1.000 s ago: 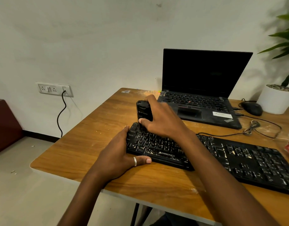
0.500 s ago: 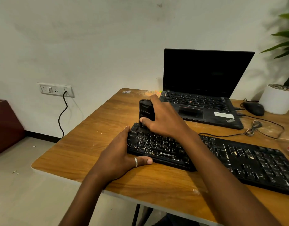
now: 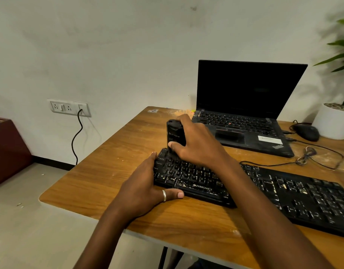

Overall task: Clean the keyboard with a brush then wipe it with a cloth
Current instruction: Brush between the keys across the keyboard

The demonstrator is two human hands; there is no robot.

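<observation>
Under right grip [image 3: 198, 144]: stubby black plastic brush [image 3: 174, 133], clasped upright, bristles on black white-flecked keyboard [image 3: 283, 193].
Left grip [image 3: 146, 189]: clamps keyboard's end.
Progress: brushing underway, I judge; flecks cover keys right of grips; wiping not yet done.

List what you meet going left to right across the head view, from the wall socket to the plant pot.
wall socket → brush → laptop → mouse → plant pot
</observation>
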